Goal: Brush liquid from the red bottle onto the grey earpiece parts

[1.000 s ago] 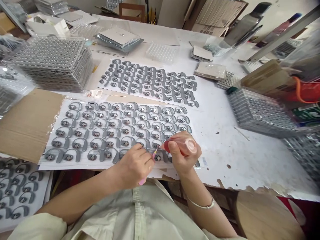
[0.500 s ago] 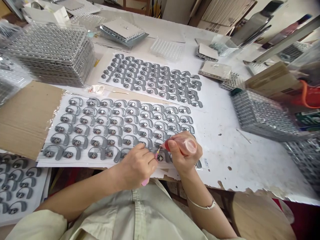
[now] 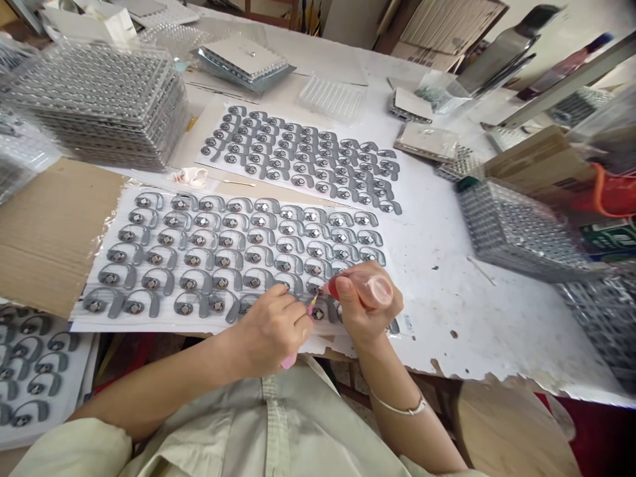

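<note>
My left hand (image 3: 271,331) grips a slim pink-handled applicator (image 3: 298,334), whose pale yellow tip reaches down to a grey ear-hook piece (image 3: 318,313) with a round metal centre. My right hand (image 3: 365,305) holds a translucent squeeze bottle (image 3: 372,291) with a red nozzle, tilted toward that tip. Both hands are close together over the front row of the white sheet (image 3: 149,322), where rows of identical pieces lie. The hands hide a few pieces beneath them. Whether the nozzle touches the piece is hard to tell.
A tall stack of clear trays (image 3: 99,99) stands at the upper left. Beyond my hands lies a second sheet of grey pieces (image 3: 298,159). Cardboard (image 3: 54,232) lies to the left, and stacked perforated metal trays (image 3: 519,232) sit to the right.
The whole view has tilted slightly, so the table sits a little higher in the frame. Both hands stay over the same piece, with the applicator and bottle still held.
</note>
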`<state>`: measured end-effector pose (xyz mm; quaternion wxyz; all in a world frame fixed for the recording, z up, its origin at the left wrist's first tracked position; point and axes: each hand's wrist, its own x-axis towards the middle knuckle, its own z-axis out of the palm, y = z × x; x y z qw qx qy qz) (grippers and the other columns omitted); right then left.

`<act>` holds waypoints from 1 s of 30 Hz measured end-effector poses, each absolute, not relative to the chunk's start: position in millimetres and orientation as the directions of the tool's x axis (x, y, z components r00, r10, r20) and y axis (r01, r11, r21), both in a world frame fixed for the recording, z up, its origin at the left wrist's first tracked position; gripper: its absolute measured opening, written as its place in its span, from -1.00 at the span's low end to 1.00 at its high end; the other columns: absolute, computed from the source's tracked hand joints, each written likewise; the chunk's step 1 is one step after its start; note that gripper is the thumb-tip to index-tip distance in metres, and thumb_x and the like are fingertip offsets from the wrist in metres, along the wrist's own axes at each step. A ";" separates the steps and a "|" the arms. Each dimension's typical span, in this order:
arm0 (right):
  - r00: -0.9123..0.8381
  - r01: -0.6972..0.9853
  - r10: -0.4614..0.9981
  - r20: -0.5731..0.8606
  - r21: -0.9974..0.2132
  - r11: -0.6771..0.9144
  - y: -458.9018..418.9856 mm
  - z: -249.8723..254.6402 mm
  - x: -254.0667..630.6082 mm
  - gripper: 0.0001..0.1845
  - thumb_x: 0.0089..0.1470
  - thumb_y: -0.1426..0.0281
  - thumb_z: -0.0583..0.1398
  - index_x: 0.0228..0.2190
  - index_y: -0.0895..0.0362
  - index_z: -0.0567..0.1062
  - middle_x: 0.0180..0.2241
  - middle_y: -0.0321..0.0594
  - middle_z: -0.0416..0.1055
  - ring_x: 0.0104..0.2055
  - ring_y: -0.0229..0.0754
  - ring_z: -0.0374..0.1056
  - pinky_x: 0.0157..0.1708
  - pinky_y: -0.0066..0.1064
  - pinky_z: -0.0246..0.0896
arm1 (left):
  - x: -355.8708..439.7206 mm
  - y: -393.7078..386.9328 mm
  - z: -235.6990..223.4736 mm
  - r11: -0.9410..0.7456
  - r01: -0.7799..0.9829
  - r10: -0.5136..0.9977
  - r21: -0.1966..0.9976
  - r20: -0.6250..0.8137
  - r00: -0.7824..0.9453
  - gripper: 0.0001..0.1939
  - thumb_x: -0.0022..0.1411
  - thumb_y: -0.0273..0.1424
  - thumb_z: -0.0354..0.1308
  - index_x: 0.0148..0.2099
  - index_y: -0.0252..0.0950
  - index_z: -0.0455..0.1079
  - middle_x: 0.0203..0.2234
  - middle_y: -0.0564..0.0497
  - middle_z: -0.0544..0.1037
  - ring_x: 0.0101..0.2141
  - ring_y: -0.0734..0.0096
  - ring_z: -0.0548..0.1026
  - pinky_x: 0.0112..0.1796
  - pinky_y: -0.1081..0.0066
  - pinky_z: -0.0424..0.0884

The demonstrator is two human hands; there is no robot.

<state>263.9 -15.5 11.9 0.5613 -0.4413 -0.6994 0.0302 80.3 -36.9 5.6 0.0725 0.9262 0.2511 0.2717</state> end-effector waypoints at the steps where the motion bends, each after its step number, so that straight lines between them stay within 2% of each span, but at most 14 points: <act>1: 0.023 0.591 0.652 0.758 -0.536 0.602 -15.6 12.3 263.9 -0.80 0.05 0.50 0.22 -0.57 0.08 0.40 -0.62 -0.32 0.33 -0.53 -0.24 0.28 -0.53 -0.34 0.22 | 80.2 -36.9 5.5 -0.864 0.423 0.503 0.273 0.466 0.728 -0.81 0.16 -0.58 0.04 -0.50 -0.33 0.27 -0.57 -0.01 0.36 -0.53 0.40 0.20 -0.41 0.32 0.14; 9: -0.001 0.595 0.616 0.788 -0.494 0.634 -15.9 10.8 264.5 -0.81 0.01 0.59 0.23 -0.53 0.10 0.41 -0.59 -0.32 0.33 -0.51 -0.25 0.27 -0.50 -0.33 0.21 | 80.4 -36.9 5.0 -0.860 0.419 0.511 0.292 0.476 0.716 -0.83 0.13 -0.59 0.06 -0.49 -0.34 0.27 -0.56 -0.01 0.37 -0.53 0.40 0.22 -0.40 0.32 0.14; 19: 0.010 0.585 0.616 0.788 -0.504 0.636 -16.5 7.4 266.4 -0.83 -0.01 0.59 0.23 -0.51 0.11 0.41 -0.58 -0.30 0.35 -0.50 -0.22 0.30 -0.50 -0.31 0.22 | 79.9 -36.5 5.1 -0.860 0.411 0.510 0.303 0.477 0.716 -0.86 0.13 -0.59 0.05 -0.47 -0.35 0.31 -0.56 -0.01 0.39 -0.53 0.40 0.23 -0.40 0.32 0.15; 30: -0.024 0.639 0.588 0.808 -0.440 0.630 -16.7 6.0 271.1 -0.83 -0.03 0.61 0.25 -0.53 0.14 0.42 -0.59 -0.29 0.37 -0.49 -0.23 0.30 -0.49 -0.32 0.22 | 80.6 -36.4 10.9 -0.855 0.416 0.519 0.310 0.504 0.690 -0.83 0.17 -0.61 -0.01 -0.41 -0.36 0.36 -0.58 -0.01 0.40 -0.54 0.39 0.25 -0.41 0.32 0.18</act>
